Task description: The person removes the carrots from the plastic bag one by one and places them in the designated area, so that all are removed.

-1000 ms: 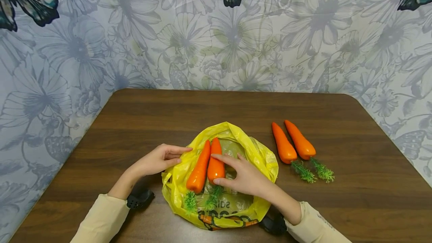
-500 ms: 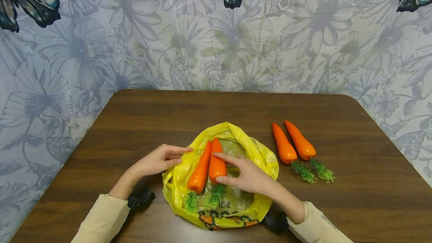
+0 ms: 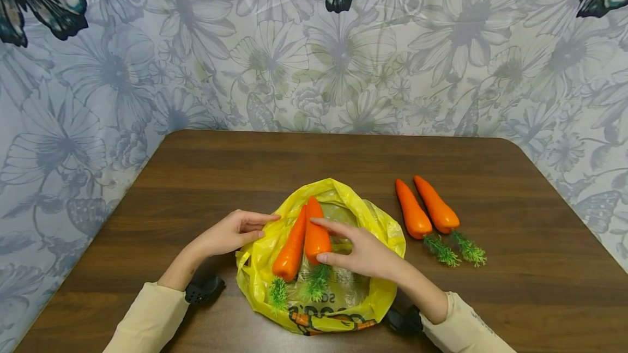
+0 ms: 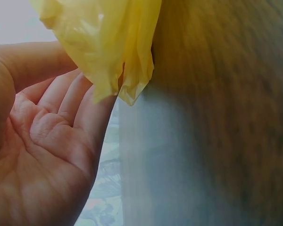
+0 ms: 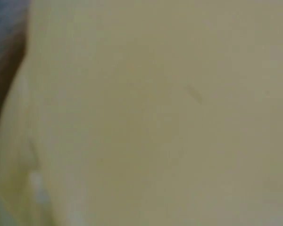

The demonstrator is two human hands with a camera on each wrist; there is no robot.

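Note:
A yellow plastic bag (image 3: 378,222) sits on the table with its mouth spread wide. My left hand (image 3: 233,233) pinches its left rim; in the left wrist view the folded bag edge (image 4: 104,42) runs between thumb and fingers. Inside the bag, an orange carrot (image 3: 290,249) with a green top lies to the left. Beside it my right hand (image 3: 360,249) grips a second carrot (image 3: 316,238) between thumb and fingers, its tip overlapping the first one's. A blurred yellow surface fills the right wrist view and hides that hand.
To the right of the bag, two more carrots (image 3: 413,211) (image 3: 436,206) lie side by side on the brown wooden table (image 3: 196,178). A floral-patterned wall (image 3: 343,80) stands behind the table's far edge.
My right hand and the carrot it grips have shifted slightly right and up, away from the other carrot's thick end. The left hand has stayed at the rim.

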